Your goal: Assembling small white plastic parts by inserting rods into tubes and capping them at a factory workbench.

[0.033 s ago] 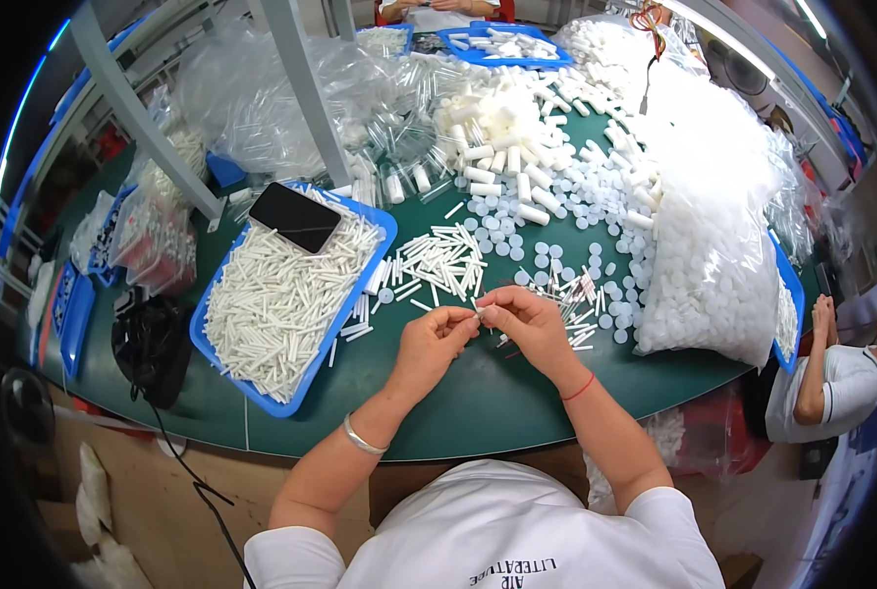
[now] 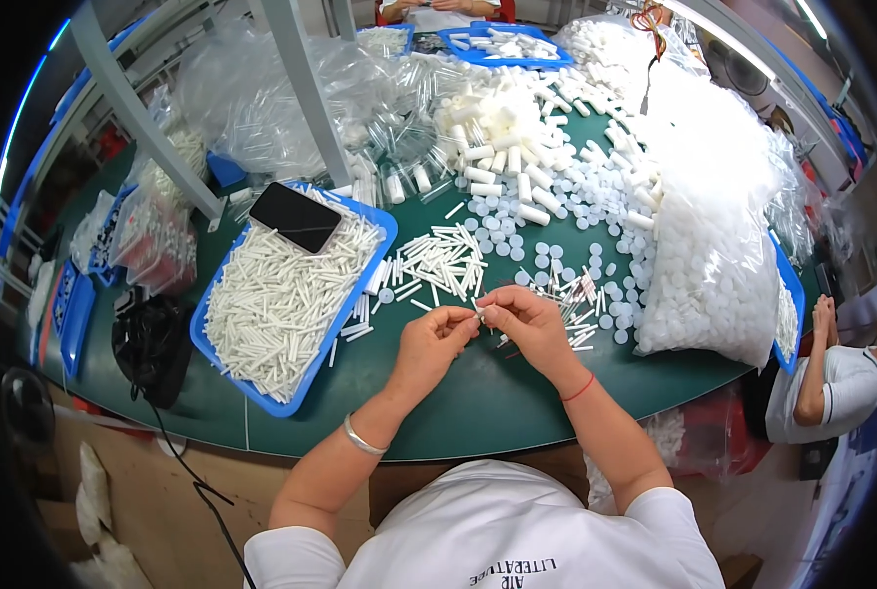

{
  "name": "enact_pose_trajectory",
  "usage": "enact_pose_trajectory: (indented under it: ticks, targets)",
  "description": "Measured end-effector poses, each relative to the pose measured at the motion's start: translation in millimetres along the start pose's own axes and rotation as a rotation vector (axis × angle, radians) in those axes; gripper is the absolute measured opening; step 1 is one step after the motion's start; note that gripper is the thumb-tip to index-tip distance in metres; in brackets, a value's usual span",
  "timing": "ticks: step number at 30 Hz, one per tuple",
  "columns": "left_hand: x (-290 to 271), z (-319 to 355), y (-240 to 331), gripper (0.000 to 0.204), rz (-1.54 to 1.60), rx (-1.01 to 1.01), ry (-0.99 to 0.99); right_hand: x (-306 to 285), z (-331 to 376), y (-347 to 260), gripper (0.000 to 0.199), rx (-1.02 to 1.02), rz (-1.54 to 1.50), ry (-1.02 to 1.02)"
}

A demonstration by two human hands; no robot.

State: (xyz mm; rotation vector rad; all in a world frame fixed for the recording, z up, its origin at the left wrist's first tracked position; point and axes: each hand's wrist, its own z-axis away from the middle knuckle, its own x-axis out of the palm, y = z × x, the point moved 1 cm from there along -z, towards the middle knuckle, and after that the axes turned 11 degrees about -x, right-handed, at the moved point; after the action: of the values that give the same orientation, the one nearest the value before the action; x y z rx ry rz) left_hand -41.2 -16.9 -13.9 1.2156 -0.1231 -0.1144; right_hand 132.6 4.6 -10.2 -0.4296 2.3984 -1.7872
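Over the near part of the table (image 2: 517,417), the left hand (image 2: 429,344) and right hand (image 2: 527,322) meet fingertip to fingertip, both pinched narrow on a small white piece (image 2: 479,311), mostly hidden. By its size it is judged light; stiffness cannot be told. A fine pinch near its ends appears suitable. Just beyond lie loose white sticks (image 2: 440,259), probably light and prone to rolling, best taken mid-length. Farther right, translucent discs (image 2: 554,251) may prove slippery; grip by the rim. At left, a blue tray (image 2: 385,228) holds further sticks beneath a phone (image 2: 295,217).
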Motion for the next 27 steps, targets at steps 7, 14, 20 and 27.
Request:
enact_pose_trajectory:
  ticks: [7, 14, 20, 27]
  targets:
    - [10, 1, 6, 0.017, -0.196, 0.291, 0.230, 1, 0, 1, 0.014, 0.011, 0.025, 0.035]
    - [19, -20, 27, 0.019, -0.278, 0.186, 0.091, -13, -2, 2, 0.014, 0.089, -0.167, 0.199]
    - [36, -90, 40, 0.031, -0.752, 0.690, 0.210, -43, -14, -8, 0.013, -0.023, -0.130, 0.470]
    - [47, -127, 34, 0.019, -1.042, 0.761, 0.183, -51, -16, -14, 0.018, 0.139, -0.098, 0.494]
